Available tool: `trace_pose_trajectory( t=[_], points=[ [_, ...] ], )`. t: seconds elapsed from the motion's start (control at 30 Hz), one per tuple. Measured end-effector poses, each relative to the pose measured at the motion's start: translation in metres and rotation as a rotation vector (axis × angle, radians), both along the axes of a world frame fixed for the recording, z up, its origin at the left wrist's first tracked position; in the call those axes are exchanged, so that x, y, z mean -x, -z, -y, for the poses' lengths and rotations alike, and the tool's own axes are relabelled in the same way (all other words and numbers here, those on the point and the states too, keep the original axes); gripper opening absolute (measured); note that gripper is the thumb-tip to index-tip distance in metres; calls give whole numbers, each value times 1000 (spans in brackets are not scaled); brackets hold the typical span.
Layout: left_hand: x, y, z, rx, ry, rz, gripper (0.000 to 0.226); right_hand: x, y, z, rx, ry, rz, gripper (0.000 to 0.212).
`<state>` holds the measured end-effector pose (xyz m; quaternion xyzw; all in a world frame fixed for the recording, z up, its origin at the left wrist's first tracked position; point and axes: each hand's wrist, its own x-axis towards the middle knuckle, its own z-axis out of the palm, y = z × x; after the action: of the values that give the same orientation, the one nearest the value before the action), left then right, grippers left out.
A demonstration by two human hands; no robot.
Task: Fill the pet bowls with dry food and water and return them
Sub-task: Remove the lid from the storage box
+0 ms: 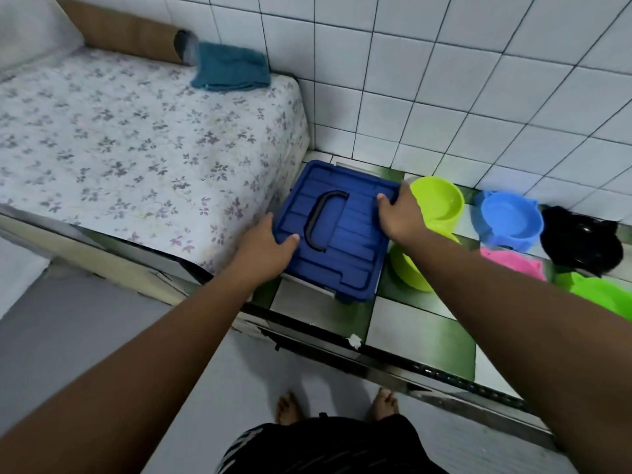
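Observation:
A blue plastic box (345, 230) with a black handle on its lid stands on the tiled counter. My left hand (263, 249) grips the lid's left edge, thumb on top. My right hand (400, 213) grips the lid's right edge. To the right stand pet bowls: a lime green bowl (439, 200), a second lime green bowl (405, 268) partly behind my right arm, a blue cat-eared bowl (509, 222), a pink bowl (513, 261), a black bowl (581, 242) and a green bowl (602, 295). The visible bowls look empty.
The counter (403, 319) has green and white tiles and a metal front edge. A floral cloth (136, 142) covers the surface at the left, with a folded teal towel (229, 70) at its back. A white tiled wall (444, 80) rises behind. My bare feet stand on the grey floor.

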<state>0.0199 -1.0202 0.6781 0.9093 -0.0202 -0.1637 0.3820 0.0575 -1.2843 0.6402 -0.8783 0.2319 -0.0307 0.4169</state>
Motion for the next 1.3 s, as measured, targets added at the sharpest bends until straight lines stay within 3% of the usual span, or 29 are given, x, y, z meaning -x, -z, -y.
trace_pose_trajectory(
  t=[0.1,0.3,0.43,0.53,0.7,1.07,1.3],
  points=[
    [-1,-4,9,30,-15,-17,61,1,0,-6,-46,26,-29,68],
    [-3,-15,4,65,-38,77,55,2,-15,-9,-162,108,38,24],
    [-5,-32,-5,73,-22,159,85,-3,-39,-11,-262,143,81,55],
    [-12,-52,-12,16,-24,299,79,-17,-67,-21,-273,127,123,66],
    [-46,-88,-45,-140,-79,459,78,-59,-110,-64,-250,8,132,49],
    [-103,-95,-181,-283,-275,375,82,-122,-121,-224,-34,-310,60,62],
    [-109,-65,-203,-259,-255,329,80,-126,-97,-253,69,-384,81,61]
  ],
)
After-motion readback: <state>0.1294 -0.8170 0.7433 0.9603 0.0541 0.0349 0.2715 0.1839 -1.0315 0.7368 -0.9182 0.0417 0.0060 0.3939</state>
